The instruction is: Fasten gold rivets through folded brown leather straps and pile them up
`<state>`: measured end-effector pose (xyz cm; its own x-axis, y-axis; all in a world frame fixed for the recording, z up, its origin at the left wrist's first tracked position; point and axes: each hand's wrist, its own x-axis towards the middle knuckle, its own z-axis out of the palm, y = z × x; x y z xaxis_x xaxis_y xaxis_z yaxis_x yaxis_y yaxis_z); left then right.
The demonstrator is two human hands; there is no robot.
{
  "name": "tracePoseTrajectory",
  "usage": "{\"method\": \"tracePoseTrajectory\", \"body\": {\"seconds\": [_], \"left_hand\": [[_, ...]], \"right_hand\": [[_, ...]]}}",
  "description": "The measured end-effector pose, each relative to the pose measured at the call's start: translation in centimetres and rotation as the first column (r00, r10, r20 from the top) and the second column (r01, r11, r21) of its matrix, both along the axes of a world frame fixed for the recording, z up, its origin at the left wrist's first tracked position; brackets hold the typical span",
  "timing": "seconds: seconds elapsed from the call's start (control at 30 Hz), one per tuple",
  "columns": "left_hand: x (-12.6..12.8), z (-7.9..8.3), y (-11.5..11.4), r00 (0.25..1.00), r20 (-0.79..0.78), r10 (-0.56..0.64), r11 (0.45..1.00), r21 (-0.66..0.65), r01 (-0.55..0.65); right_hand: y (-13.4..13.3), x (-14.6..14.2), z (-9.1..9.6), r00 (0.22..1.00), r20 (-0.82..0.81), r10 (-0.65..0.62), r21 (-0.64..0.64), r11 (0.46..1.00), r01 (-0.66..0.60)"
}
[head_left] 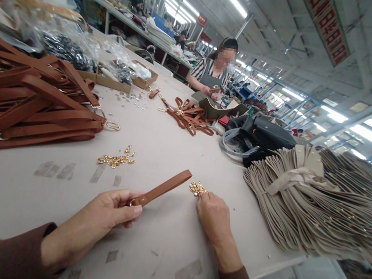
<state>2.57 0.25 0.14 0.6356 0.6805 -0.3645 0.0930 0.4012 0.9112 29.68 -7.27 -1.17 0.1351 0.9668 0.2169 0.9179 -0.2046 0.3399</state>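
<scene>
My left hand (117,209) is closed on a brown leather wrist strap (165,187), thumb on top near its metal ring. The strap's looped end points up and to the right, above the table. My right hand (214,215) is at the edge of a small pile of gold metal studs (196,188), fingertips pressed together; whatever is between them is hidden. A second pile of gold studs (116,160) lies farther left on the table (138,255).
A heap of brown leather straps (35,100) fills the left side. More straps (191,116) lie ahead, near a co-worker (213,70). Black bags (261,135) and a tied bundle of beige pieces (314,204) stand at right. Cardboard trays (113,83) sit at the back left.
</scene>
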Motion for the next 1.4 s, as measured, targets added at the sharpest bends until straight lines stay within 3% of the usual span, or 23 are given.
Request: {"method": "tracePoseTrajectory", "body": {"seconds": [0.2, 0.3, 0.47, 0.93, 1.03, 1.17, 1.27, 1.4], "left_hand": [[-0.1, -0.5, 0.1, 0.998, 0.04, 0.053, 0.998, -0.026, -0.052], [-0.1, -0.5, 0.0, 0.997, 0.046, 0.06, 0.998, -0.017, -0.06], [0.0, -0.7, 0.1, 0.999, 0.023, 0.038, 0.998, 0.039, -0.039], [0.2, -0.4, 0.0, 0.999, -0.009, 0.033, 0.992, 0.125, -0.032], [0.2, -0.6, -0.1, 0.999, 0.004, 0.045, 0.989, 0.14, -0.046], [0.3, -0.8, -0.4, 0.999, 0.013, 0.038, 0.984, 0.174, -0.039], [0.3, -1.0, -0.7, 0.999, 0.033, 0.018, 0.978, 0.206, -0.024], [0.3, -1.1, -0.9, 0.999, 0.037, 0.015, 0.96, 0.28, -0.024]], "right_hand": [[-2.1, -0.9, -0.2, 0.996, -0.005, 0.094, -0.011, 0.996, -0.094], [-2.7, -1.5, 0.1, 0.994, -0.081, 0.079, -0.015, 0.997, -0.081], [-2.1, -1.1, 0.1, 0.939, -0.343, -0.021, 0.004, 1.0, 0.024], [-0.3, 0.0, 1.4, 0.757, -0.651, -0.061, -0.074, 0.997, 0.017], [-1.3, -2.2, 1.3, 0.693, -0.721, 0.026, 0.055, 0.998, 0.019], [-2.5, -7.9, 1.3, 0.528, -0.793, 0.305, 0.315, 0.946, -0.074], [-2.0, -11.3, 1.1, 0.505, -0.729, 0.462, 0.452, 0.879, -0.151], [-0.7, -12.7, 0.5, 0.497, -0.679, 0.541, 0.509, 0.834, -0.212]]}}
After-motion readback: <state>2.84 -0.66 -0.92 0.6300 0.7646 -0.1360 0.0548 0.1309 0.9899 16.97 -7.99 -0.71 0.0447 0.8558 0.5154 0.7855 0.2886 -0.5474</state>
